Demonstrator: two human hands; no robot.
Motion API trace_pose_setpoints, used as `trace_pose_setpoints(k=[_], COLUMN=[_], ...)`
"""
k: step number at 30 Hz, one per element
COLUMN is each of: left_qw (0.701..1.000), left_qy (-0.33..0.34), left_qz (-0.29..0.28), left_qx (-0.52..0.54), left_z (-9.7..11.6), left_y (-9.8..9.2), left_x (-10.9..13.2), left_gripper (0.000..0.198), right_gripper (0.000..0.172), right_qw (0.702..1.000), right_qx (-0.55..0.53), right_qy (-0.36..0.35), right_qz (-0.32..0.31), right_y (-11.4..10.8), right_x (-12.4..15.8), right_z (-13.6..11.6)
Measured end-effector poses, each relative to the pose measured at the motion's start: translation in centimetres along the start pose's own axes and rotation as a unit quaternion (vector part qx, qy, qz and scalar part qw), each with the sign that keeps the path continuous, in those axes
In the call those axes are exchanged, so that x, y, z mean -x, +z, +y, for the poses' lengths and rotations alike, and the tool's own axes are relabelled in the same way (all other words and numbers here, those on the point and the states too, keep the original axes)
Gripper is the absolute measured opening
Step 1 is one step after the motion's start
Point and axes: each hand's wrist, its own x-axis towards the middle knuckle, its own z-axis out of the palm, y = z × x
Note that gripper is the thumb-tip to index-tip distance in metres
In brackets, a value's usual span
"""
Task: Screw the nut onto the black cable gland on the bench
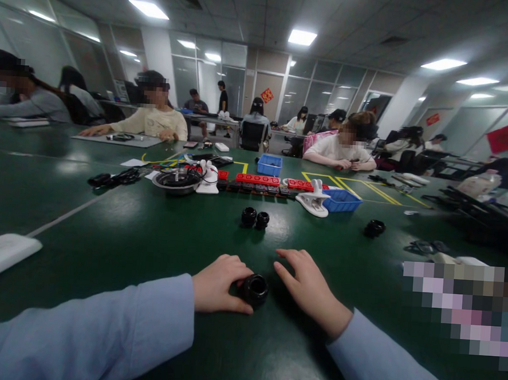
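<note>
My left hand grips a round black ring-shaped part from its left side, thumb at the near edge and fingers behind it. The part rests on the green table, its opening facing up. To the right of it, my right hand hovers over or rests on the table with its fingers apart, holding nothing and not touching the part. Two smaller black parts, one beside the other, stand farther forward. Another black part sits off to the right.
Across the table are a metal bowl, white clips, red blocks, blue bins and black cables. A white object lies at the left edge. People sit beyond, one in cream.
</note>
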Motion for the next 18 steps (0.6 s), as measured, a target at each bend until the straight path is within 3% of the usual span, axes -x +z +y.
trace_pose_setpoints(k=[5,12,18], left_qw=[1.000,1.000,1.000], left_qy=[-0.010,0.004,-0.003], left_qz=[0.003,0.012,0.016], left_qx=[-0.004,-0.006,-0.014], left_z=[0.0,-0.3,-0.2], left_y=[0.1,0.4,0.5], left_x=[0.0,-0.1,-0.1], left_gripper=[0.041,0.038,0.037], right_gripper=[0.021,0.025,0.016], right_qw=[0.996,0.983,0.984], right_qx=[-0.054,-0.134,-0.108], right_qy=[-0.065,-0.109,-0.139], right_qz=[-0.007,0.063,0.016], right_y=[0.3,-0.2,-0.4], right_x=[1.0,1.6,2.2], right_z=[-1.8,-2.9,-4.2])
